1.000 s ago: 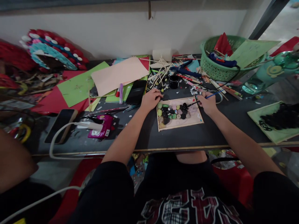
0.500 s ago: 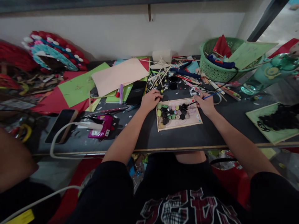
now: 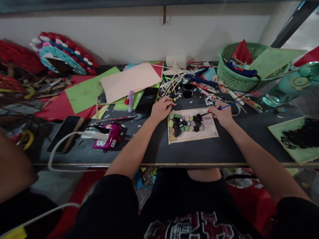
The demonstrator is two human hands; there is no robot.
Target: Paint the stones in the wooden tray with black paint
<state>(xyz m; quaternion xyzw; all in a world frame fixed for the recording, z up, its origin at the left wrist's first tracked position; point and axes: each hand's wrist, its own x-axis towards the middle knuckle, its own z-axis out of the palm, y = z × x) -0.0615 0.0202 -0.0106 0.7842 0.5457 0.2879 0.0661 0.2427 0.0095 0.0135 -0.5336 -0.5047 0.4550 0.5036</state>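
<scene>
In the head view, my right hand (image 3: 222, 114) pinches a thin paintbrush (image 3: 228, 106) with a blue handle. The brush's dark tip touches or hovers just by a black stone (image 3: 198, 117). Many small stones, black, green, yellow and pinkish, sit on a pale framed board (image 3: 204, 134), covering its left and middle. Faint lines show on the bare part at right. My left hand (image 3: 162, 108) rests at the board's upper left corner, fingers loosely bent and apart, holding nothing I can see. Behind the board stands a small black pot (image 3: 187, 90).
Thin sticks (image 3: 174, 79), scraps and coloured paper (image 3: 131, 79) litter the back. A phone (image 3: 147, 99) lies left of the board, with a purple power adapter (image 3: 107, 137) beyond. A green basket (image 3: 233, 78), a bottle (image 3: 281, 89) and another board (image 3: 279, 132) are at right. Someone's arm (image 3: 15, 166) shows at left.
The view has shifted slightly, so the table things appear a little further right. The brush tip stays by the black stones, and both hands keep nearly the same places at the board.
</scene>
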